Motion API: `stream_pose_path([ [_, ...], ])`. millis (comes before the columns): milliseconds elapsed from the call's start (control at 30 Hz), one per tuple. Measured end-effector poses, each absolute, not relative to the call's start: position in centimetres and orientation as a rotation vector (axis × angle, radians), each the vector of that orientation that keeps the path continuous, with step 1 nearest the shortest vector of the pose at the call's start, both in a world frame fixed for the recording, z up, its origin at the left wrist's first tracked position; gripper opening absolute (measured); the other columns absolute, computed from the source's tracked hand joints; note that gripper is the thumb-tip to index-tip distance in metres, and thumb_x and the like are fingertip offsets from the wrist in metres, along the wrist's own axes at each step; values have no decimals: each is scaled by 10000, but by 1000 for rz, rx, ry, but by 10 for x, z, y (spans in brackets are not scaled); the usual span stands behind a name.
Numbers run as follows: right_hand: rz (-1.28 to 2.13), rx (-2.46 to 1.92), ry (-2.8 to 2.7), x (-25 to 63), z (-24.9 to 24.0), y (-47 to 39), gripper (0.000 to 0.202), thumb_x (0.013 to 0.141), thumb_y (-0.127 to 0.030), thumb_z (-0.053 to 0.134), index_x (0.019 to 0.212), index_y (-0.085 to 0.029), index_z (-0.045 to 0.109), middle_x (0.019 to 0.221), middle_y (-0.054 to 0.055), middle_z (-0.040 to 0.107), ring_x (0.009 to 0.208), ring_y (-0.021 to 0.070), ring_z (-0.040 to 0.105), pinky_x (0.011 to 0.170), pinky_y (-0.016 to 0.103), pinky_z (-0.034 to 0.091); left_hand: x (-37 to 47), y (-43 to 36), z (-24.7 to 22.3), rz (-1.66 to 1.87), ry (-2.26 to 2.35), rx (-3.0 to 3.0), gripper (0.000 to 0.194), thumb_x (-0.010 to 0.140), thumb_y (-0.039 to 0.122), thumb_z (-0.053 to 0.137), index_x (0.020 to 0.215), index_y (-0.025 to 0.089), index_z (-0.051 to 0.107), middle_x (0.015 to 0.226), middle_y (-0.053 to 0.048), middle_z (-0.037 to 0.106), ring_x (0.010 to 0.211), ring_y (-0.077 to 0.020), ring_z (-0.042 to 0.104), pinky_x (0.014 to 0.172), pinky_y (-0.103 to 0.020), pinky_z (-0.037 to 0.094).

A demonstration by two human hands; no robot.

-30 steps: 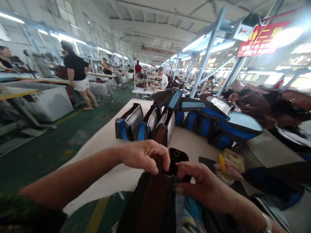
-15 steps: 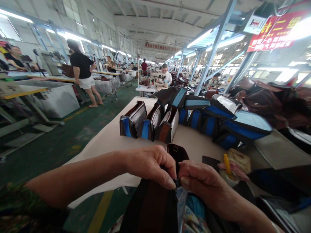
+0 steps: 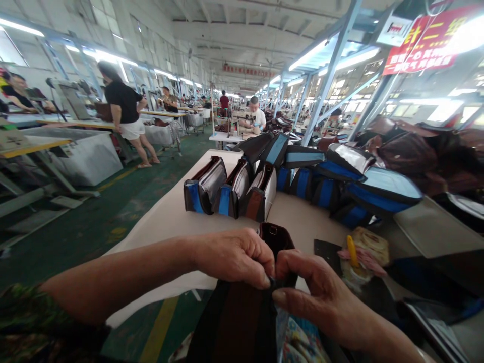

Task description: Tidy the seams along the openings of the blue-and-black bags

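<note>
A black and brown bag (image 3: pixel 242 322) is held upright close to my body, its dark brown lining flap (image 3: pixel 273 231) with a metal ring standing at the far end. My left hand (image 3: pixel 236 257) pinches the bag's top edge between thumb and fingers. Against the same spot, my right hand (image 3: pixel 315 290) has its fingers curled at the edge and its thumb lower, on the near side. What lies between the fingertips is mostly hidden.
Three bags (image 3: pixel 200 189) stand in a row on the pale table (image 3: pixel 170 222). A pile of blue and black bags (image 3: pixel 325 189) lies to the right, near a yellow-handled tool (image 3: pixel 352 251) in a pot. Other people work at machines farther off; one person (image 3: pixel 123 103) stands left.
My right thumb has slid down and away from the index finger, widening the gap between them. My left hand keeps its pinch. The view has shifted slightly.
</note>
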State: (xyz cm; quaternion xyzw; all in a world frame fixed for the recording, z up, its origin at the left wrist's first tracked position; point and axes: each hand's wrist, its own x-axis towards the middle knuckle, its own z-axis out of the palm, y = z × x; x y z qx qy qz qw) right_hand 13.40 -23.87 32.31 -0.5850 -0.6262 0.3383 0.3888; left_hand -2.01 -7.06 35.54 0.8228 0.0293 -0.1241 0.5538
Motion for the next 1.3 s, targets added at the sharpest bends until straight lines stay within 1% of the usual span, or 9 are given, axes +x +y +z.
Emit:
stream_pose_path([
  [167,920,-1410,-1558,132,323,-236,231,856,-389,662,771,-187,589,772,-11,557,750,153,488,668,283,369,-21,-72,353,-248,81,2006,219,745,358,730,783,146,692,688,26,560,671,-121,500,605,-223,401],
  [467,942,-1425,-1381,124,313,-234,206,810,-301,653,683,-190,533,673,-33,488,651,131,418,581,271,327,-23,-85,351,-45,35,2288,103,709,97,575,721,144,665,689,24,598,634,-104,533,579,-201,409],
  [633,617,-1467,-1423,119,299,-237,56,782,-166,642,752,-199,609,697,-28,556,673,138,493,593,260,357,-28,-91,350,117,-63,2433,138,707,61,557,693,142,668,713,-9,625,652,-119,560,593,-209,419],
  [767,318,-1300,-1625,118,296,-239,152,830,-65,574,838,-212,612,806,-5,627,742,140,569,653,265,400,-29,-91,349,97,-57,2410,174,703,58,562,752,144,704,755,-19,656,686,-130,593,614,-210,434],
  [900,77,-1178,-1908,126,296,-242,203,892,-45,497,962,-190,619,811,33,609,721,153,538,651,294,404,-26,-83,356,-134,60,2260,125,802,205,619,826,142,725,782,-10,654,724,-139,601,634,-219,434],
  [1000,-110,-1177,-2089,132,294,-245,211,910,-54,467,1032,-165,598,831,65,605,726,181,508,638,321,407,-22,-75,359,-284,74,2156,382,942,427,524,764,130,687,714,-3,594,679,-131,553,613,-232,416],
  [1067,-195,-1205,-2187,135,293,-249,210,926,-54,454,1044,-150,598,836,80,611,721,192,500,640,336,423,-20,-72,358,-325,13,2194,386,954,410,518,735,129,666,681,4,567,649,-121,522,610,-232,409],
  [1167,-116,-1235,-2174,136,293,-257,206,954,-64,453,1051,-158,608,888,91,638,765,198,547,688,341,476,-19,-75,355,-310,-106,2296,229,908,283,585,760,134,677,688,7,580,670,-122,531,642,-226,419],
  [1300,368,-1307,-1664,142,295,-264,201,1028,-186,431,1150,-242,580,981,36,661,900,158,624,754,252,499,-22,-86,355,-134,-163,2328,124,846,142,583,739,142,646,708,1,572,700,-123,555,653,-213,424],
])
